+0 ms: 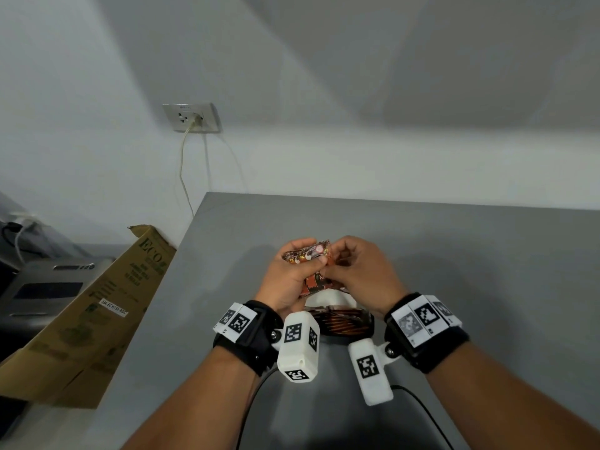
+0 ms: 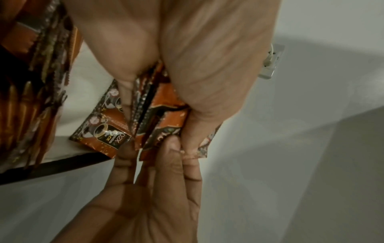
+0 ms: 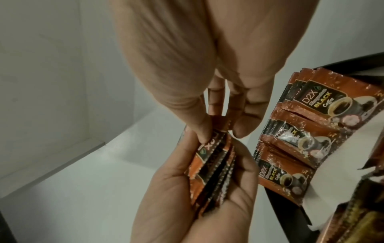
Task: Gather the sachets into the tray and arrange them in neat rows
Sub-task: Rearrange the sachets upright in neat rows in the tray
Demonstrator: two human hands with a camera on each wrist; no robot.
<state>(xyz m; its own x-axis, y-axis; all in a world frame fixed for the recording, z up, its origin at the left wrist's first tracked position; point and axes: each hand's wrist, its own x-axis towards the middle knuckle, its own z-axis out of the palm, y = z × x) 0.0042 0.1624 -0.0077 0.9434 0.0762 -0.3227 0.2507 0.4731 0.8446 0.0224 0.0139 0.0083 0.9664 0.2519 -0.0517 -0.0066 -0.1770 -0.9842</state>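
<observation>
Nearest the person, between the two wrists, the tray (image 1: 341, 324) is sitting on the grey table (image 1: 454, 254), already carrying sachets; in the right wrist view a row of overlapping orange coffee sachets (image 3: 324, 125) is lying face up along its white floor, with another batch at the frame's right edge. Just beyond the tray, the left hand (image 1: 285, 277) is cupping a small stack of sachets (image 1: 313, 264) upright in its curled fingers, edges fanned, probably so each one can be peeled off singly. Beside it, the right hand (image 1: 360, 271) is pinching the top corner of the outermost sachet between thumb and forefinger (image 3: 200, 126), apparently drawing it out to lay it into a row. Both hands are grasping, neither released. Left of the table, a cardboard box (image 1: 97, 316) is leaning against its edge. Farther back, a cord is hanging from the wall socket (image 1: 191, 117)
</observation>
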